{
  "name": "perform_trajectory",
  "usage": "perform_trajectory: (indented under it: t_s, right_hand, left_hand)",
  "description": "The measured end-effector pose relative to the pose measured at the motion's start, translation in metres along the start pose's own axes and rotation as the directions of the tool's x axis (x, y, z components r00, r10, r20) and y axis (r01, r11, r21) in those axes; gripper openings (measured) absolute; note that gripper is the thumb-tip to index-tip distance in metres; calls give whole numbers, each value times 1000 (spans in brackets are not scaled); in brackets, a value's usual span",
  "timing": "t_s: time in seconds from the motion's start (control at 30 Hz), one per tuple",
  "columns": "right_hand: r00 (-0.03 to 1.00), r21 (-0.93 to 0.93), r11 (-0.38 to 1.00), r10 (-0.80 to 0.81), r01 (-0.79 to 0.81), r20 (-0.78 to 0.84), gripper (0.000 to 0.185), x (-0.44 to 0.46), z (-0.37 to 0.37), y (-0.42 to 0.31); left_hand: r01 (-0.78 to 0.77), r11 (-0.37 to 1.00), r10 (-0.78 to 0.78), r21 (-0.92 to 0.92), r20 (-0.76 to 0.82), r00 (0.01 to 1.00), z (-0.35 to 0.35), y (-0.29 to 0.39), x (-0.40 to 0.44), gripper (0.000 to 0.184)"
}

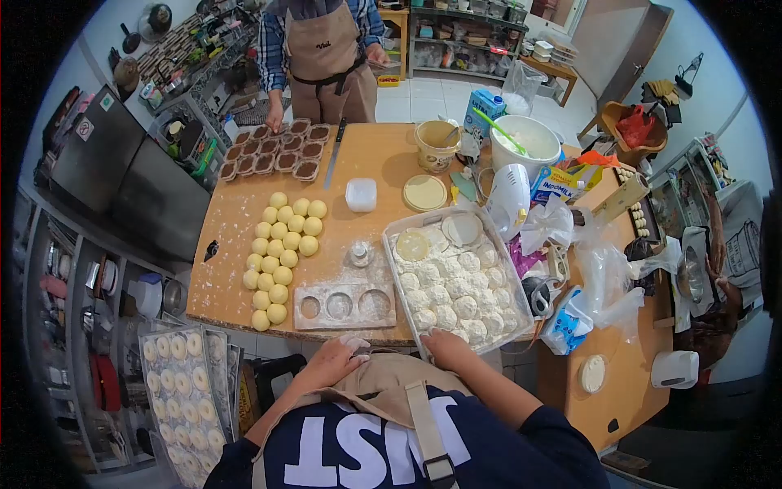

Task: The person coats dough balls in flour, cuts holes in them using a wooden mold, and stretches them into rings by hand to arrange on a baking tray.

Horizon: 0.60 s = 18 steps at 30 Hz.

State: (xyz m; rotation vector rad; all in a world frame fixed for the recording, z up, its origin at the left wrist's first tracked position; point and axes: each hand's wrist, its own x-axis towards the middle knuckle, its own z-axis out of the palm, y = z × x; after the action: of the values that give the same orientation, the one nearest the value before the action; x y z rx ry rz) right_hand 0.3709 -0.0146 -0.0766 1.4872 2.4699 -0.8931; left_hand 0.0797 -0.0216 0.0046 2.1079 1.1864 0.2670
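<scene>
My left hand is by the table's front edge in front of my apron, its floury fingers stretched out and holding nothing. At the near left corner of a white plastic tray, my right hand has its fingers curled on the rim. Several flour-coated dough balls fill the tray, with two round lids lying at its far end. Left of it are a wooden mold with three round hollows and a small floury jar. Smooth yellow dough balls are grouped farther left.
Across the table, a person in an apron has one hand at brown-filled paper cups. A knife lies nearby. A white bucket, hand mixer and plastic bags crowd the right. Ring-shaped dough trays stand lower left.
</scene>
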Motion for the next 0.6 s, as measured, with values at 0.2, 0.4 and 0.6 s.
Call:
perform_trajectory:
  t_s: [0.2, 0.4, 0.6]
  right_hand:
    - [989, -47, 991, 132, -129, 63, 34, 2, -29, 0]
    - [936, 224, 963, 209, -147, -284, 25, 11, -73, 58]
    - [770, 30, 951, 269, -309, -578, 29, 57, -101, 152]
  left_hand:
    - [19, 1000, -19, -2, -10, 1000, 5, -7, -2, 31]
    - [25, 999, -25, 23, 3, 1000, 10, -19, -8, 33]
    - [66, 995, -68, 70, 35, 997, 8, -16, -4, 36]
